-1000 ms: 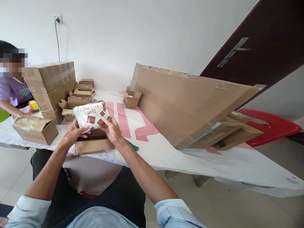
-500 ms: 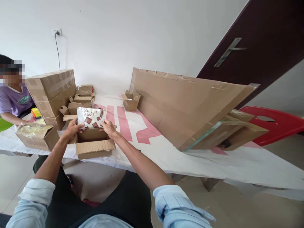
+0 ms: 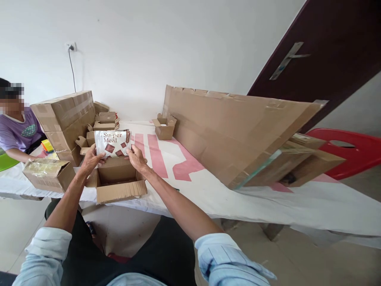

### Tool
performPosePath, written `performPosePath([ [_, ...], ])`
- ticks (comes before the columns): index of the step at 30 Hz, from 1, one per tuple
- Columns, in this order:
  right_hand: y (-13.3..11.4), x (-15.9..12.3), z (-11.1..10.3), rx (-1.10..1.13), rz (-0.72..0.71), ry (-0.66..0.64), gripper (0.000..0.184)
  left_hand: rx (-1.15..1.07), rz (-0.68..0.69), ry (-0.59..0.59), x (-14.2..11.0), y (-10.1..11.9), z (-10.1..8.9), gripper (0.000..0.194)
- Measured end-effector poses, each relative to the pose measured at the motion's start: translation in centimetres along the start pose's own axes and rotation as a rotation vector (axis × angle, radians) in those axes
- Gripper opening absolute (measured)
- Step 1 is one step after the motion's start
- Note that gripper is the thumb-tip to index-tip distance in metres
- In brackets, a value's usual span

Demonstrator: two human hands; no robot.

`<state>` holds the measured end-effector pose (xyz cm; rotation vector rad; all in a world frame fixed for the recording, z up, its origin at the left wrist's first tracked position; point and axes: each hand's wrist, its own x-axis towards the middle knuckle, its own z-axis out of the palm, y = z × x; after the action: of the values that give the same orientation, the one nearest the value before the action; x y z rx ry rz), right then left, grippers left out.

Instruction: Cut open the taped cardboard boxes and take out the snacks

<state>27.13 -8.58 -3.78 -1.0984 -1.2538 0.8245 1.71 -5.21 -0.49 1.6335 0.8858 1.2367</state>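
A white pouch (image 3: 112, 143) printed "Su-per Meal" with brown squares is held upright between my two hands. My left hand (image 3: 91, 159) is closed on its lower left side, thumb on the front. On the lower right side, my right hand (image 3: 137, 158) pinches the pouch the same way. Just below and nearer to me stands an open cardboard box (image 3: 121, 192), its flaps folded out; the part of its inside that shows holds nothing I can make out. My right wrist passes over the box's right edge.
Taped cartons (image 3: 64, 119) are stacked at the left, with small open boxes (image 3: 105, 124) behind the pouch. A taped box (image 3: 49, 174) lies near a seated person (image 3: 22, 127). Another small box (image 3: 164, 126) stands by a large cardboard panel (image 3: 232, 131). A red chair (image 3: 354, 155) is at right.
The pouch has risen slightly relative to the open box, and both hands keep their hold on it. The view has shifted a little.
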Motion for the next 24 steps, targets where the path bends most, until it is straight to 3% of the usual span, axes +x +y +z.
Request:
performPosePath([
  [5, -0.5, -0.1, -0.2, 0.066, -0.125, -0.024, 0.042, 0.024, 0.079, 0.018, 0.1, 0.8, 0.1, 0.081],
  [14, -1.2, -0.6, -0.4, 0.121, -0.166, -0.037, 0.050, 0.053, 0.121, 0.009, -0.1, 1.9, 0.3, 0.081],
  [24, -1.6, -2.0, -0.3, 0.080, -0.039, -0.003, 0.040, 0.105, 0.091, 0.014, -1.2, 2.1, 0.5, 0.085],
])
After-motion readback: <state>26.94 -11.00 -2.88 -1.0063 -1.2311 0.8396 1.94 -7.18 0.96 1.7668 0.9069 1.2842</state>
